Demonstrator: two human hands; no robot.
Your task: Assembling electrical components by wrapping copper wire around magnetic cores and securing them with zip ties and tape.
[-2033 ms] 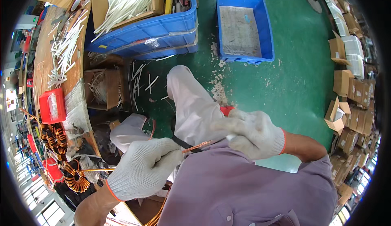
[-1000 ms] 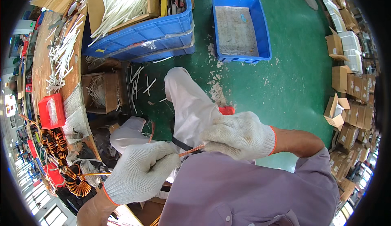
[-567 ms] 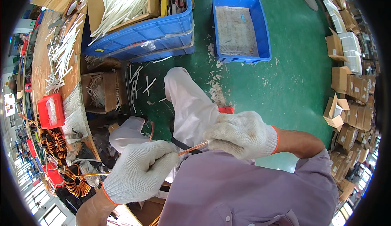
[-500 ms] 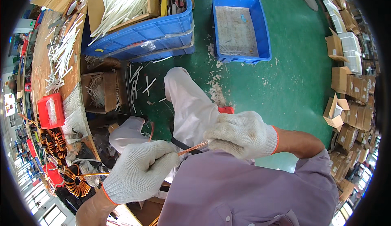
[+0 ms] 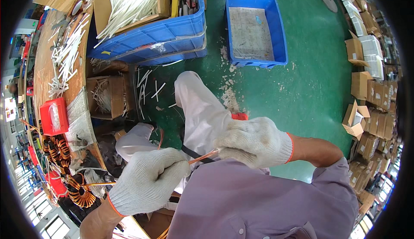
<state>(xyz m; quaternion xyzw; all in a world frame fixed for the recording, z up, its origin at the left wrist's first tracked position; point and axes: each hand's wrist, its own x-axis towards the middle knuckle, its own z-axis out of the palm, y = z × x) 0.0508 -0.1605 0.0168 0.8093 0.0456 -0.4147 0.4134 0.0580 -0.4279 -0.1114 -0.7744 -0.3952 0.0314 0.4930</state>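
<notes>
A strand of copper wire (image 5: 202, 157) stretches between my two hands in front of my lap. My left hand (image 5: 149, 179), in a white knit glove with an orange cuff, is closed round one part of it. Further right, my right hand (image 5: 255, 146), gloved alike, grips the other end, its fingertips partly hidden. More copper wire (image 5: 102, 183) runs from behind the left glove toward a ring-shaped coil (image 5: 81, 195) wound with copper wire on the bench. Beside that coil lie several dark coils (image 5: 57, 150) with orange windings.
The wooden bench (image 5: 42, 75) at left carries white sleeving pieces (image 5: 68, 62) and a red bin (image 5: 53, 117). Stacked blue crates (image 5: 172, 38) hold a carton of white tubes (image 5: 131, 4). Another blue crate (image 5: 279, 28) sits on the green floor. Cardboard boxes (image 5: 377, 120) line the right.
Hardly anything differs. My right hand has shifted very slightly left; my left hand stays closed on the wire in the same place.
</notes>
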